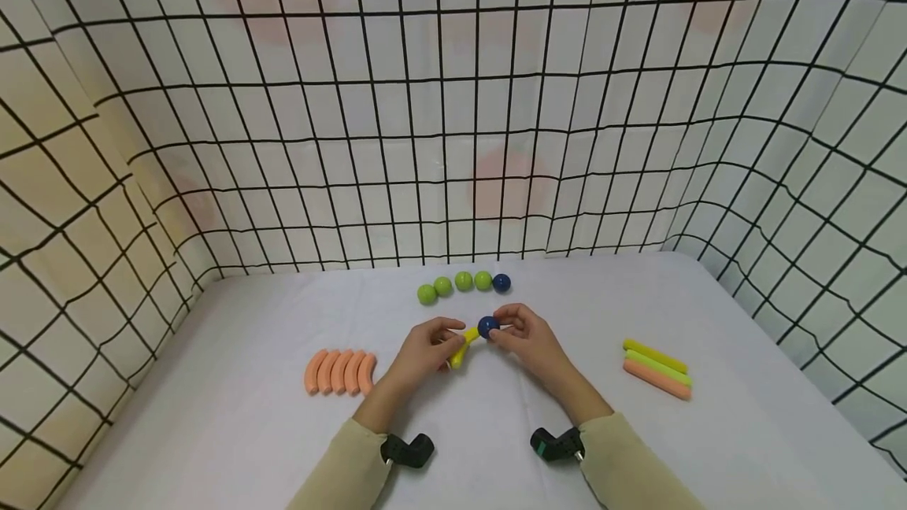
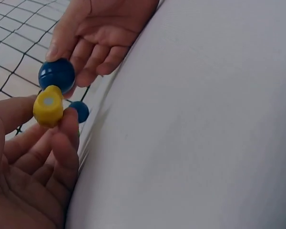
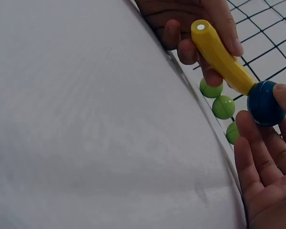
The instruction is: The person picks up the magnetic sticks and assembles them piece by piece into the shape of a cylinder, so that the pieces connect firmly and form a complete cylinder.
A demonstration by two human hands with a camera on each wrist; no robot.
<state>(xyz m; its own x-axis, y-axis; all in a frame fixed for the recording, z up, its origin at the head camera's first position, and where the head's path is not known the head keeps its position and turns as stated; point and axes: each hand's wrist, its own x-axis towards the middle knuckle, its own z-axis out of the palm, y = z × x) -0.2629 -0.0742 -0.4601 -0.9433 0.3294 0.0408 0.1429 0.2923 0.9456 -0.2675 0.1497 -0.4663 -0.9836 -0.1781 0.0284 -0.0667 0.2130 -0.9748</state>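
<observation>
My left hand (image 1: pixel 427 351) pinches a curved yellow stick (image 3: pixel 223 61) between thumb and fingers. The stick's free end (image 2: pixel 48 101) shows a small pale spot. At its other end sits a dark blue ball (image 3: pixel 266 102), touching the stick. My right hand (image 1: pixel 530 341) holds that ball between thumb and fingertips. In the head view both hands meet over the middle of the table, with the ball (image 1: pixel 488 327) on the right and the stick (image 1: pixel 459 354) sloping down to the left.
Several green balls (image 1: pixel 464 281) and another blue ball (image 1: pixel 501 283) form a row behind the hands. Several curved orange sticks (image 1: pixel 338 372) lie side by side at left. At right lie a yellow (image 1: pixel 655 356), a lime (image 1: pixel 657 367) and an orange stick (image 1: pixel 656 379). Black netting (image 1: pixel 439 140) surrounds the white table (image 1: pixel 234 337).
</observation>
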